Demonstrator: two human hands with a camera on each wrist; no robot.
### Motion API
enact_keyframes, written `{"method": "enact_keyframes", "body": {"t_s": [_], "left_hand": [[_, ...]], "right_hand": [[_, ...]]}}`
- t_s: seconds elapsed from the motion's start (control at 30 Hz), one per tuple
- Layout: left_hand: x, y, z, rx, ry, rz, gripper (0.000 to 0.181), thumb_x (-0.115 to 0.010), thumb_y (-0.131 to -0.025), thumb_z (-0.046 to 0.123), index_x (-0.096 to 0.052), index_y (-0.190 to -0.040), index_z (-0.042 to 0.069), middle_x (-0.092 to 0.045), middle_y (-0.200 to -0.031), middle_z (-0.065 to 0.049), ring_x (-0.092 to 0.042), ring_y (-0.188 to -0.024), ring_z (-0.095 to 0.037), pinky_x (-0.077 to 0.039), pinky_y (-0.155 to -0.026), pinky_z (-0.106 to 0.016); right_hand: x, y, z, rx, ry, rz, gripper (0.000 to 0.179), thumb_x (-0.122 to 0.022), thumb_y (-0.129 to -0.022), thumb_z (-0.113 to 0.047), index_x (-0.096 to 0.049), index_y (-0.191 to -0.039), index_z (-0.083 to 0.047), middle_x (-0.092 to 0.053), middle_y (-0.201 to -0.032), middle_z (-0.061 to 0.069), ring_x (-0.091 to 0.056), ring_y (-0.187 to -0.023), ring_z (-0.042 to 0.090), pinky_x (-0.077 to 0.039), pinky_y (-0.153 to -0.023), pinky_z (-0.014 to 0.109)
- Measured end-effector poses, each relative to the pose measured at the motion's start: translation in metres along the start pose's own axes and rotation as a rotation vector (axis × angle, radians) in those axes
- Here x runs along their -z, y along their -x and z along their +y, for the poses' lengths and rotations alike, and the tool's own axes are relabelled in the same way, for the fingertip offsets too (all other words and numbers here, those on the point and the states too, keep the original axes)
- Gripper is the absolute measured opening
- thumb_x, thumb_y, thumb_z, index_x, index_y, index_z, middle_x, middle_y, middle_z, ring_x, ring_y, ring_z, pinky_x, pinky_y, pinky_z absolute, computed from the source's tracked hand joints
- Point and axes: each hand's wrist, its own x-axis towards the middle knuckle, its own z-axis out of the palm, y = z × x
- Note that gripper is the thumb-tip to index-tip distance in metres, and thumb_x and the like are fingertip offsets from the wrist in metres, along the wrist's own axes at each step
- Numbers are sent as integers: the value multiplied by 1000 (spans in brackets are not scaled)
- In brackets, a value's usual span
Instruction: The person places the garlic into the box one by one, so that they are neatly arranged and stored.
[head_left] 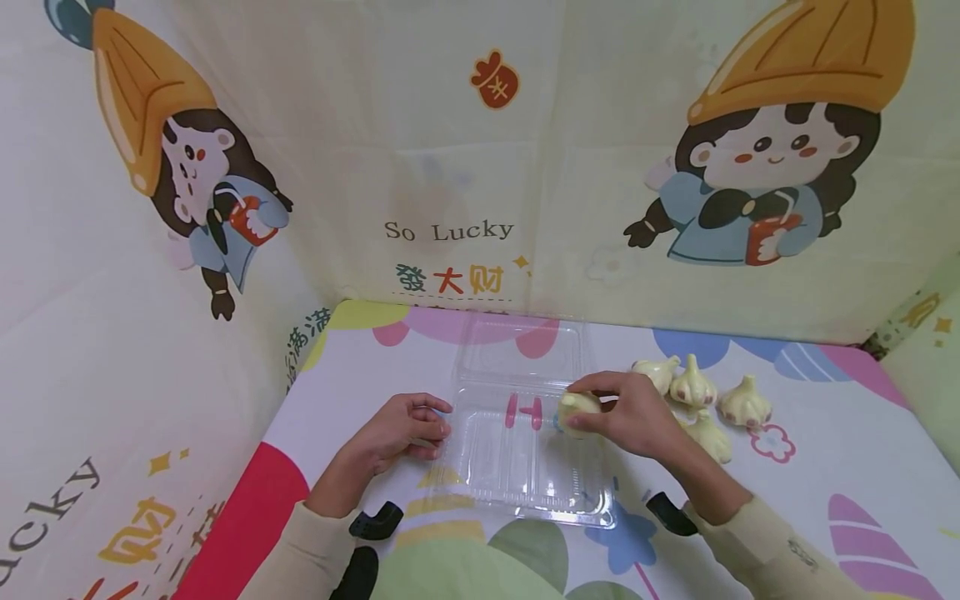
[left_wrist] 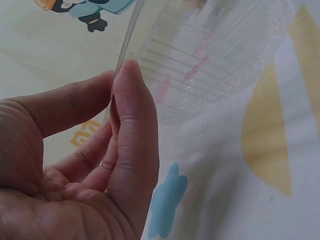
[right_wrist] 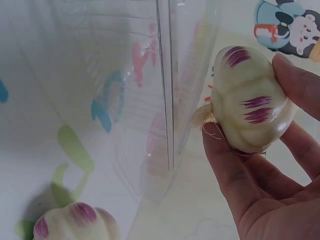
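Observation:
A clear plastic clamshell container (head_left: 487, 467) lies with its lid (head_left: 517, 346) laid back at the far side. My left hand (head_left: 405, 429) pinches the container's left edge; in the left wrist view, thumb and finger (left_wrist: 135, 145) meet across the thin plastic wall. Over the container's right part, my right hand (head_left: 637, 417) grips a garlic bulb (head_left: 577, 410). The right wrist view shows this bulb (right_wrist: 250, 100) pale with purple streaks and stringy roots, held between thumb and fingers. Several more garlic bulbs (head_left: 745, 404) sit to the right of the right hand.
A patterned cloth (head_left: 787, 492) covers the table. Printed fabric (head_left: 570, 183) hangs behind and at the sides. Black straps (head_left: 375, 521) are at the sleeve cuffs. One loose bulb (right_wrist: 77, 222) shows at the bottom of the right wrist view.

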Motion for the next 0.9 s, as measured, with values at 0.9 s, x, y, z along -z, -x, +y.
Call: {"method": "enact_keyframes", "body": {"t_s": [0.9], "left_hand": [[2,0,-2,-4,1,-6,44,-76,-92,3,-59,-132,-7,-68,-83,0,-65,-66,-12,-62,-63,-26]], "right_hand": [[-19,-15,-19,-37,-24,-73,31,-89,-82,-20,-81,-111,-14,-76,-112,8,-72,-88,20,-64,-75,32]]}}
